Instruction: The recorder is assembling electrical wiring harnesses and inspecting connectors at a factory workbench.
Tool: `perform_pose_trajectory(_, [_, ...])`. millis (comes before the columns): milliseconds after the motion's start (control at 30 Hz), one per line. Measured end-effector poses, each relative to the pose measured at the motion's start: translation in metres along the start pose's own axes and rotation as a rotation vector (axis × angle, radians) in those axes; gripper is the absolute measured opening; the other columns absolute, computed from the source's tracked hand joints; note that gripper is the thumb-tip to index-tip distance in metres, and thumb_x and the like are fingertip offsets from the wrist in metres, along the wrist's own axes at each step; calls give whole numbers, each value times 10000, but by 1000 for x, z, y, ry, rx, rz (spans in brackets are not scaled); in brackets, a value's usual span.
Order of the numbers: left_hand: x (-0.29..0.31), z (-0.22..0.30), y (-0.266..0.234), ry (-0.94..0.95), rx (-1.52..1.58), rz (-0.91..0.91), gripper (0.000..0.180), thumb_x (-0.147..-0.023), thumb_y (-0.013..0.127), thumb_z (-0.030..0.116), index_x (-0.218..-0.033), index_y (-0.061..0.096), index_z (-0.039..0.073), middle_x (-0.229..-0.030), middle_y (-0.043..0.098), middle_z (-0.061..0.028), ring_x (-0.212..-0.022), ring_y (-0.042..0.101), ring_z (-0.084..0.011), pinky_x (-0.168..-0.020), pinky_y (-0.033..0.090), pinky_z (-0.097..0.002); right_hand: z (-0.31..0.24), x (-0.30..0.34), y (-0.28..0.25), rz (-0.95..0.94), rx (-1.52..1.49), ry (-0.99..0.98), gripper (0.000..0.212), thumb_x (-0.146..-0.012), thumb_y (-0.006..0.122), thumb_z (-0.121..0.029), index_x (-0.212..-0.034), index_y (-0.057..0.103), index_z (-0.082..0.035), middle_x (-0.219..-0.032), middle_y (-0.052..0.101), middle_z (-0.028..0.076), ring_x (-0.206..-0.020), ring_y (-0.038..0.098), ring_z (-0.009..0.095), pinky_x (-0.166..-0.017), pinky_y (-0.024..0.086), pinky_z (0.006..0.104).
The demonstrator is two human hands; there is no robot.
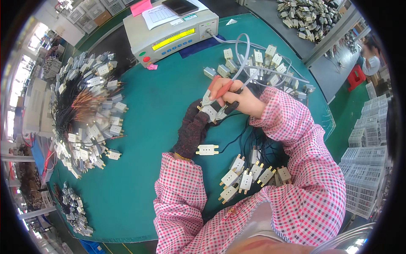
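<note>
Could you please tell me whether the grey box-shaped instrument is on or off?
The grey box-shaped instrument is on: its yellow rectangular display glows, showing characters.

- Tabletop (127,190): green
- Sleeves (313,169): pink-black-white checks
- Left glove (191,134): blackish maroon
- Clip handles (213,83): orange-red
- Far meter (169,47): light grey, yellow display (173,39)
- Near-right connectors (246,180): pale grey, brassy prongs (240,191)

(a) Wht. rect. block (209,111), brass-col. end tabs, tilted, held over counter (148,110) in gloved L fingers (202,118) | (b) red-hdl. clip (225,89), metal jaws at block's upper-L end, hdls. slanting up-R, in R fingers (218,87) | (c) blk.-hdl. clip (232,106), same grip, lying R of block, tip near its lower-R end; contact w/ block unclear.
</note>
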State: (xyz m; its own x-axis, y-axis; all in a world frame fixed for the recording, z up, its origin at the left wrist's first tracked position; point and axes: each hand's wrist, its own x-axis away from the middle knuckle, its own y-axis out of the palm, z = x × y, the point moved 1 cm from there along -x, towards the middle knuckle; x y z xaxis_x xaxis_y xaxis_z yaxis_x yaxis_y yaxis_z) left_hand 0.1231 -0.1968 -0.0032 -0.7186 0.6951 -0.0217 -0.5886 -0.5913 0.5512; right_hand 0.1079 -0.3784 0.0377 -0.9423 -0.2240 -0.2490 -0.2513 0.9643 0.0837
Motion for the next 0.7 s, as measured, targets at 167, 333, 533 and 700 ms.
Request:
perform_pose_trajectory(167, [21,30,15,-410,341,-217,533,-946,437,424,-1177,537,-45,-986,659,-168,-821,668,-269,-739,549,-355,-3,-4,-30,43,-234,-42,225,-764,442,11,-926,598,6,-784,540,61,-519,449,98,-459,350,214])
perform_pose_trajectory(333, [-4,42,3,-399,-532,-321,482,-881,572,393,-1115,578,-27,-1018,658,-180,-901,658,-220,-783,530,-367,-6,-1,-79,533,-554,-74,277,-773,380,35,-1001,531,-9,-744,524,69,-360,327,101,-295,234,225])
perform_pose_trajectory(533, [-57,-9,32,361,-1630,57,582,-759,720,366,-1218,524,68,-1116,596,-128,-1011,592,-283,-892,466,-352,-2,-1,-66,524,-413,-49,258,-768,401,16,-972,556,-12,-699,514,82,-392,338,88,-301,233,193])
perform_pose_trajectory(700, [-39,-20,39,7,-523,47,541,-801,681,125,-1270,414,87,-1148,565,-111,-1046,569,-258,-901,471,-372,-18,3,-57,448,-374,4,247,-760,420,-3,-944,585,4,-675,521,68,-375,330,72,-325,224,199])
